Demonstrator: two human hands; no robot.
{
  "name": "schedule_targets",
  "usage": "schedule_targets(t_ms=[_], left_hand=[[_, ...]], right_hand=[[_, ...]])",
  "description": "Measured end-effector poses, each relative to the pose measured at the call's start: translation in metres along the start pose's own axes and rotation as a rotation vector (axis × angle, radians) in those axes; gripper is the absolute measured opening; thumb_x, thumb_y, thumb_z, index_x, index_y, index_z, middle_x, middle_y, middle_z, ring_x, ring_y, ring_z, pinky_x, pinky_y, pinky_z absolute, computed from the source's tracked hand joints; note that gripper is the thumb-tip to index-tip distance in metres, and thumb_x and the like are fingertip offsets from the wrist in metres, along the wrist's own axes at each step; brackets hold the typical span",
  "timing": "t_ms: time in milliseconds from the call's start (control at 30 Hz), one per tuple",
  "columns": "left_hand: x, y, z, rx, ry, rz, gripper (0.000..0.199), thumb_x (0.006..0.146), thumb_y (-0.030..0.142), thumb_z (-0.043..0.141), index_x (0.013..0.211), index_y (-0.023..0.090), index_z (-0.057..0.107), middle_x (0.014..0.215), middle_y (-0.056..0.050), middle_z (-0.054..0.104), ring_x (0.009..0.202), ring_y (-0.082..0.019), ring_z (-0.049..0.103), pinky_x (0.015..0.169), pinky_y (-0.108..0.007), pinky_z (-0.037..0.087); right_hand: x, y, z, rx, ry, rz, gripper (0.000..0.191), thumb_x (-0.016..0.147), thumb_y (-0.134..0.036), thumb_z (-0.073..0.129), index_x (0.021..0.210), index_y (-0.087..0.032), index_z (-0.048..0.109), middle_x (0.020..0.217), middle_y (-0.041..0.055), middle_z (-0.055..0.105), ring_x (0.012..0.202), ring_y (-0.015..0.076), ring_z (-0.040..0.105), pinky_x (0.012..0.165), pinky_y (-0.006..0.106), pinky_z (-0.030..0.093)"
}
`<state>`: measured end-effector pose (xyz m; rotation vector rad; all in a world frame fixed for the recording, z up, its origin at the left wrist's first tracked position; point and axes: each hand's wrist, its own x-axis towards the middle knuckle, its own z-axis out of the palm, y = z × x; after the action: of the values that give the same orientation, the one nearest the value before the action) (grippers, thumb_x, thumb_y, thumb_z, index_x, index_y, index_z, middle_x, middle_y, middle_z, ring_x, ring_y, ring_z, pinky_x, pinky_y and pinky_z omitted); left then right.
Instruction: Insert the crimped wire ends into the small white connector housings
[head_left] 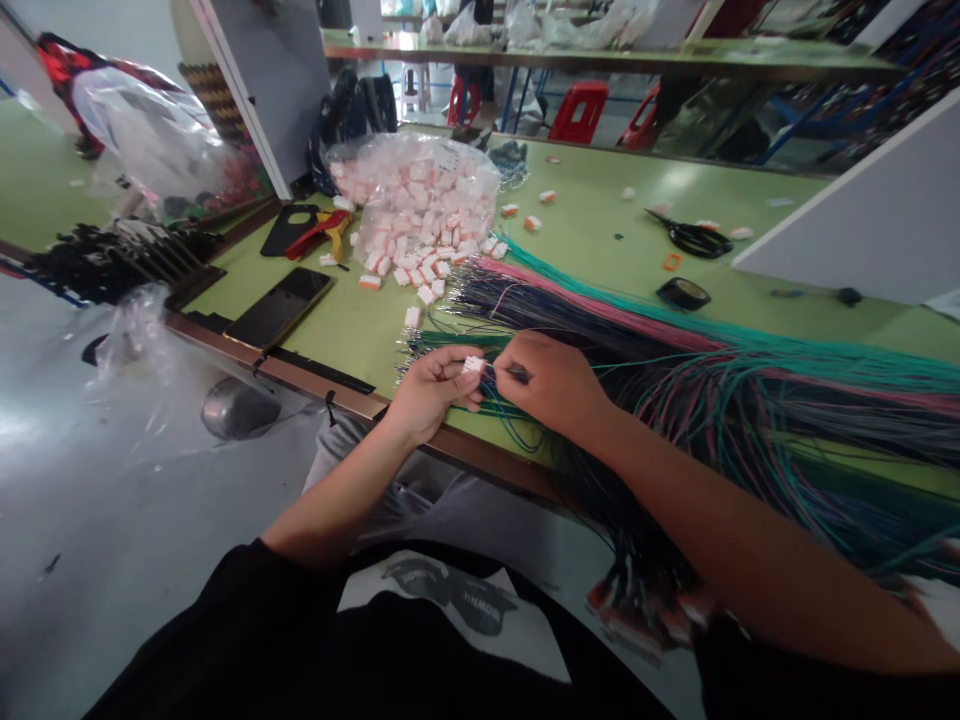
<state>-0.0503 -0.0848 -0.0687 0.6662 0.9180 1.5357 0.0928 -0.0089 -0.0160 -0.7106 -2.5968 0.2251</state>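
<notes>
Between the thumb and fingers of my left hand [437, 393] is a small white connector housing [473, 366]. My right hand [551, 385] is closed just to the right of it, pinching a thin wire whose end meets the housing; whether the tip is inside I cannot tell. Blue wires [517, 432] loop below the two hands. Behind and right of them lies a thick bundle of dark, pink and green wires [637, 330]. A clear bag [420, 180] spills many white and orange connector housings [427, 270] onto the green table [360, 320].
Left of the housings lie a phone [280, 308] and red-and-yellow pliers [321, 232]. Black scissors [694, 238] and a roll of black tape [682, 293] rest at the right rear. A white partition [862, 210] stands at right. Finished-looking wire bunches [645, 580] hang off the front edge.
</notes>
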Motion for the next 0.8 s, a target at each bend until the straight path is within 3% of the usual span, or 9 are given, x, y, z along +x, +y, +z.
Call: schedule_targets(t_ms=[167, 433, 700, 800], left_hand=[[0.0, 0.0, 0.0, 0.024, -0.008, -0.017, 0.038, 0.057, 0.027, 0.088, 0.085, 0.013, 0.067, 0.057, 0.003, 0.065, 0.045, -0.007, 0.058, 0.044, -0.018, 0.047], [0.001, 0.002, 0.001, -0.044, 0.007, -0.044, 0.045, 0.049, 0.029, 0.091, 0.085, 0.014, 0.069, 0.057, 0.003, 0.066, 0.045, -0.007, 0.059, 0.044, -0.017, 0.048], [0.001, -0.004, -0.001, 0.029, -0.016, -0.001, 0.042, 0.053, 0.027, 0.089, 0.087, 0.012, 0.069, 0.058, 0.003, 0.066, 0.045, -0.007, 0.059, 0.044, -0.017, 0.047], [0.001, -0.004, -0.001, 0.036, -0.013, 0.001, 0.043, 0.052, 0.028, 0.089, 0.085, 0.012, 0.069, 0.056, 0.004, 0.066, 0.044, -0.007, 0.058, 0.044, -0.017, 0.047]], right_hand=[[-0.001, 0.003, 0.008, -0.042, -0.029, -0.044, 0.018, 0.078, -0.014, 0.045, 0.063, -0.021, 0.05, 0.067, 0.0039, 0.056, 0.067, 0.0158, 0.05, 0.06, 0.028, 0.032], [0.004, 0.007, -0.003, 0.253, -0.051, 0.094, 0.008, 0.071, -0.017, 0.053, 0.064, -0.021, 0.054, 0.059, -0.002, 0.054, 0.056, 0.0114, 0.047, 0.058, 0.025, 0.034], [-0.001, 0.0, 0.007, 0.223, -0.018, 0.124, 0.011, 0.07, -0.016, 0.052, 0.06, -0.02, 0.055, 0.055, -0.0014, 0.054, 0.054, 0.0105, 0.045, 0.056, 0.025, 0.033], [0.002, 0.002, 0.0, 0.25, -0.081, 0.137, 0.013, 0.072, -0.018, 0.052, 0.06, -0.02, 0.058, 0.057, -0.001, 0.058, 0.054, 0.0101, 0.047, 0.056, 0.024, 0.034]])
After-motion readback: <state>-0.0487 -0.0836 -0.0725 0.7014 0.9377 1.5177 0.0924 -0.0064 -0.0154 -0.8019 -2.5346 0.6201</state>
